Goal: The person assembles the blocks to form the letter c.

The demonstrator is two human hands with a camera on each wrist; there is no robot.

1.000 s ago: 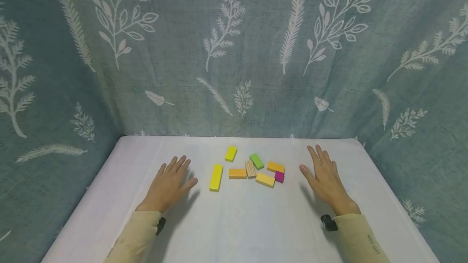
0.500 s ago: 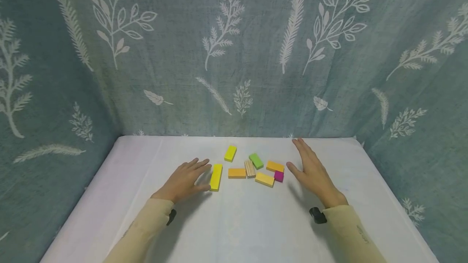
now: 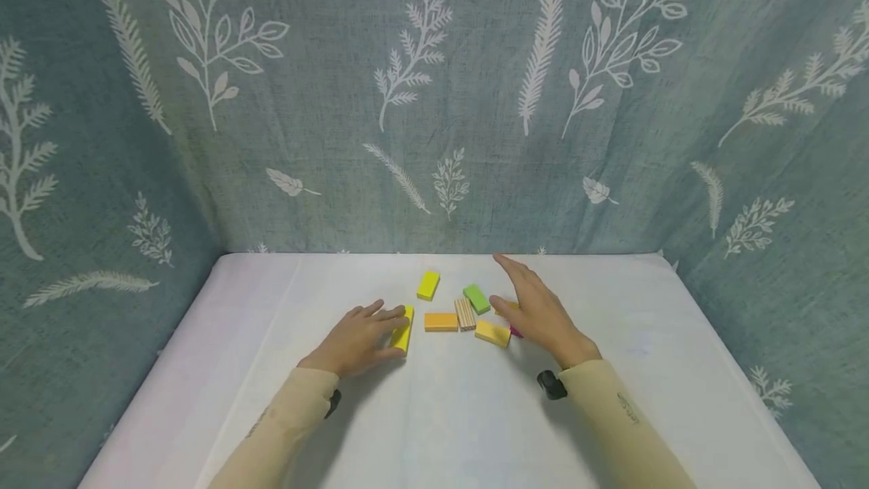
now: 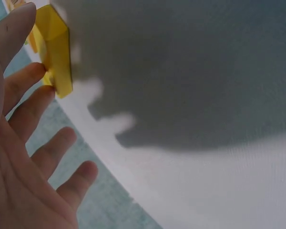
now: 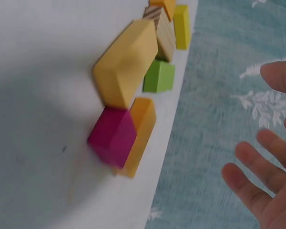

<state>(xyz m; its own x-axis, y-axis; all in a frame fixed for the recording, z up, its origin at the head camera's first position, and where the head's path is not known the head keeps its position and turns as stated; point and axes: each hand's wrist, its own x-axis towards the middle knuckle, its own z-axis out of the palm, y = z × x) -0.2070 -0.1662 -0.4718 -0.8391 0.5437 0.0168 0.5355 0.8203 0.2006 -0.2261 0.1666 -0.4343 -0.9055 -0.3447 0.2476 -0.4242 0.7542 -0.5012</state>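
Observation:
My left hand [image 3: 360,338] is over the long yellow block [image 3: 403,330]. In the left wrist view its thumb and two fingertips overlap the yellow block [image 4: 59,57], while the other fingers spread apart. My right hand [image 3: 543,319] hovers above the right end of the blocks, fingers extended and thumb apart, holding nothing. Partly hidden below it are a magenta cube [image 5: 113,137] and an orange block [image 5: 142,119], close together. A pale yellow block [image 3: 492,333] lies just left of that hand. Beyond it are a striped wooden block [image 3: 465,315] and a green block [image 3: 477,299].
Another orange block [image 3: 441,322] lies between the long yellow block and the striped one. A short yellow block [image 3: 428,285] is farther back. All lie on a white-covered table [image 3: 434,429], with leaf-patterned grey-green cloth [image 3: 326,96] at the back and both sides.
The left hand has moved right, from beside the long yellow block to over it. The right hand has moved left over the magenta cube and orange block. The blocks stay where they were.

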